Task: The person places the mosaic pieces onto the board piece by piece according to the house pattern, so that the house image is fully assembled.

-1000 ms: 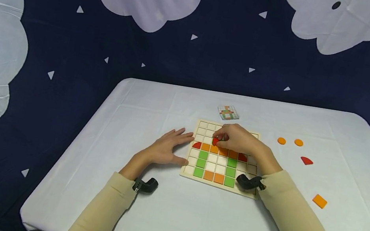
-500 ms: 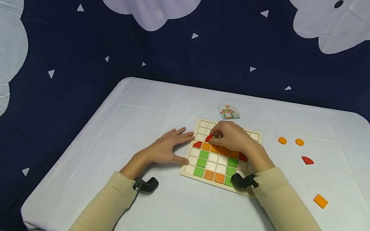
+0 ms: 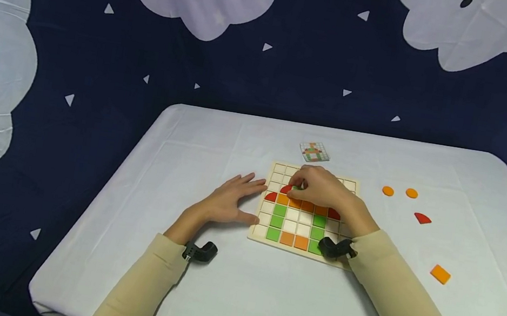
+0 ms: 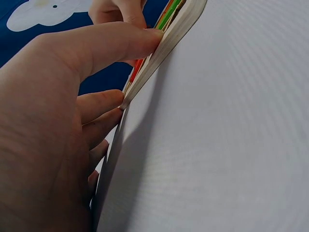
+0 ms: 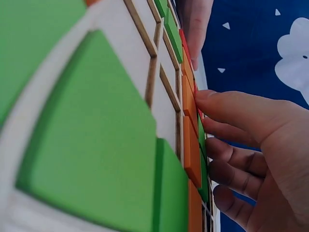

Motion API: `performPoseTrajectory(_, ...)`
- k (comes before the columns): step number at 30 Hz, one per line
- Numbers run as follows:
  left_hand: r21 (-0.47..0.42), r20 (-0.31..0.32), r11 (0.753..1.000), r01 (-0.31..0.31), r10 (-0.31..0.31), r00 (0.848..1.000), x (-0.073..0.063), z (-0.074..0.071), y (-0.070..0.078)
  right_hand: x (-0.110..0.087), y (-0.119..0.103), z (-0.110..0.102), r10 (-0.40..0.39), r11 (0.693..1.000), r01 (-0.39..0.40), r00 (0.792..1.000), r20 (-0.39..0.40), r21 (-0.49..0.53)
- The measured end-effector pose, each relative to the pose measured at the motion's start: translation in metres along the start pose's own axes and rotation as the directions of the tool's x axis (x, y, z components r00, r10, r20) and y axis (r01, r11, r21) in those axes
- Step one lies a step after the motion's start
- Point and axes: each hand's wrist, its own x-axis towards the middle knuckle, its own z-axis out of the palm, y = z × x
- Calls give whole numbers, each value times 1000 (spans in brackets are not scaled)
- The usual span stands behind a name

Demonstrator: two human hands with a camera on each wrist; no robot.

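A wooden grid board (image 3: 291,214) lies on the white-covered table, with orange and green square tiles set in several cells. At the left end of an orange row sits a red quarter-circle piece (image 3: 270,196); another red piece (image 3: 333,214) is at its right end. My right hand (image 3: 320,185) pinches a further red quarter-circle piece (image 3: 285,189) at the board, just above the orange row. Green tiles beside it are partly hidden by that hand. My left hand (image 3: 227,200) has its fingers spread, and its thumb (image 4: 145,42) and fingertips touch the board's left edge.
Behind the board lies a small pattern card (image 3: 314,152). On the right of the table are two orange discs (image 3: 388,191), a red quarter-circle piece (image 3: 422,219) and an orange square tile (image 3: 440,274). A dark blue cloth with clouds hangs behind.
My right hand has moved slightly left along the board with the red quarter-circle piece, then stayed nearly still over the last half second. The left hand has not moved.
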Motion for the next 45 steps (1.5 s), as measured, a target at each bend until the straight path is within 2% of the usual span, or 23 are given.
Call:
performPoseTrajectory(6, 5, 2, 1000, -3, 3, 1000, 0, 0, -1, 0, 2, 2, -46, 999, 46, 999, -20, -8)
performPoseTrajectory(13, 5, 0, 1000, -4, 4, 1000, 0, 1, -2, 0, 0, 2, -38, 999, 38, 999, -21, -18)
performPoseTrajectory(20, 10, 3, 1000, -9, 9, 1000, 1, 1, -1, -7, 4, -2, -20, 1000, 20, 999, -28, 18)
performPoseTrajectory(32, 14, -4, 1000, -19, 19, 1000, 0, 0, -1, -43, 28, -17, 6, 998, -1, 997, -77, 65)
performPoseTrajectory(45, -10, -24, 999, -35, 35, 999, 0, 1, -2, -86, 56, -33, 85, 996, -81, 985, -148, 33)
